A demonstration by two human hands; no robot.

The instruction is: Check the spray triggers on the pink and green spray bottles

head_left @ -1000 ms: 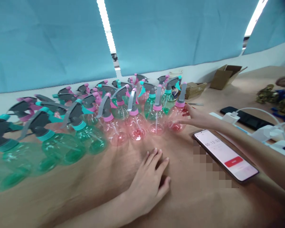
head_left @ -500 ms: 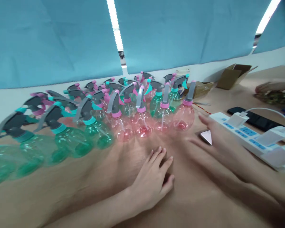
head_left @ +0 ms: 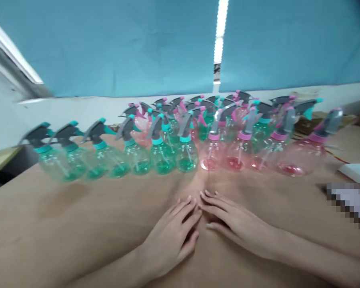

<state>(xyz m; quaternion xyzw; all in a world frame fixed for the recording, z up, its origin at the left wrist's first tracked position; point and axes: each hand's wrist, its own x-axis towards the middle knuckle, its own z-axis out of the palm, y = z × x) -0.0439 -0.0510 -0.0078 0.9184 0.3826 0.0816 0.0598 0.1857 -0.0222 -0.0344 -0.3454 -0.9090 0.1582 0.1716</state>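
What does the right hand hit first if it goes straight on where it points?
Most likely the left hand, right ahead of the right hand on the table. Whether they already touch is unclear. Beyond, probably the green spray bottles, though depth is uncertain.

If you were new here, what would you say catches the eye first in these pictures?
Probably the front row of spray bottles, green ones on the left and pink ones on the right, with more behind. Above them, a bright strip cuts down the blue sheet. Nearer, the left hand and right hand lie on the table, fingertips close together.
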